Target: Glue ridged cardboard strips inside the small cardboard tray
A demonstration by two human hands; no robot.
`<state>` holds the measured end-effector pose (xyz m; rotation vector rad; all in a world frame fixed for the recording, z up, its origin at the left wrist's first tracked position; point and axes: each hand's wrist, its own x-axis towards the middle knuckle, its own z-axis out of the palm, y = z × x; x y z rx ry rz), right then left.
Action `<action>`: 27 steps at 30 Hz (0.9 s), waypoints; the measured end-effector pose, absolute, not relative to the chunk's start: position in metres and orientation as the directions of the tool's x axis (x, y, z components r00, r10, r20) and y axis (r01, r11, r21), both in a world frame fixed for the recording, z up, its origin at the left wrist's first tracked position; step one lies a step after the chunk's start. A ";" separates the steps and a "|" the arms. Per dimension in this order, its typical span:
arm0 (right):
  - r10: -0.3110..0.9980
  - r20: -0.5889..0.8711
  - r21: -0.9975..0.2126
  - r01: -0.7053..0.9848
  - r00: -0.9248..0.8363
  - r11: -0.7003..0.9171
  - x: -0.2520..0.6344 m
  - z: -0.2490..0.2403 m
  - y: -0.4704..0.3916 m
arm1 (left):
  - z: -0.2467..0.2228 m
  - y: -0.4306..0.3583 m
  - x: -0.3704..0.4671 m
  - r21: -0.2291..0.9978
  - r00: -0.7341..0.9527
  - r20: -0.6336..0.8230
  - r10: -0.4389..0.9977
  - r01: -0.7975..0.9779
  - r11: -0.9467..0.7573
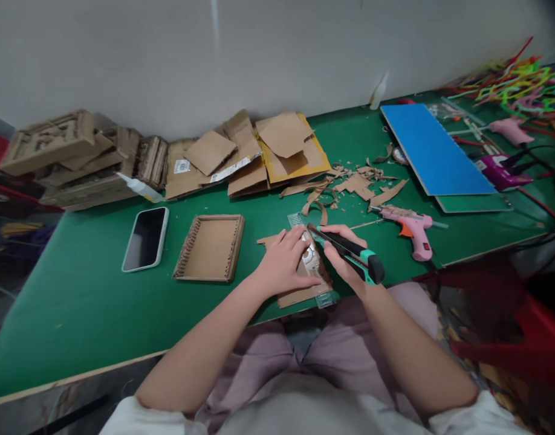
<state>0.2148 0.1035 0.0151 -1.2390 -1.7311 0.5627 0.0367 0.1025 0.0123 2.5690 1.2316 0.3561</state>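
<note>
My left hand (284, 260) lies with its fingers spread, pressing a clear ruler (323, 298) down on a piece of brown cardboard (295, 297) near the table's front edge. In my right hand (345, 266) is a black and green utility knife (357, 257), its front end beside the ruler's far part. Whether the blade touches the cardboard cannot be made out. To the left of my hands sits a shallow cardboard tray (211, 246) with corrugated edging along its inner walls.
A phone (145, 238) lies left of the tray. Behind are stacked cardboard pieces (73, 157), a yellow envelope (298, 169) and cardboard scraps (357, 184). At right lie a pink glue gun (416, 226), a blue board (436, 151), cables and colourful pipe cleaners (526, 84).
</note>
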 end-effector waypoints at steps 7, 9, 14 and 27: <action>0.896 0.439 -0.774 0.476 -0.073 0.418 0.212 0.010 0.103 | 0.010 0.103 0.037 0.352 0.604 0.096 0.791 0.723 -0.595; 0.891 0.448 -0.773 0.467 -0.077 0.430 0.211 0.008 0.103 | 0.010 0.104 0.037 0.352 0.604 0.100 0.791 0.722 -0.596; 0.898 0.434 -0.785 0.457 -0.076 0.418 0.209 0.009 0.106 | 0.009 0.104 0.037 0.348 0.607 0.108 0.788 0.719 -0.601; 0.927 0.372 -0.878 0.343 0.052 0.334 0.216 0.007 0.100 | 0.014 0.104 0.035 0.355 0.614 0.091 0.784 0.715 -0.602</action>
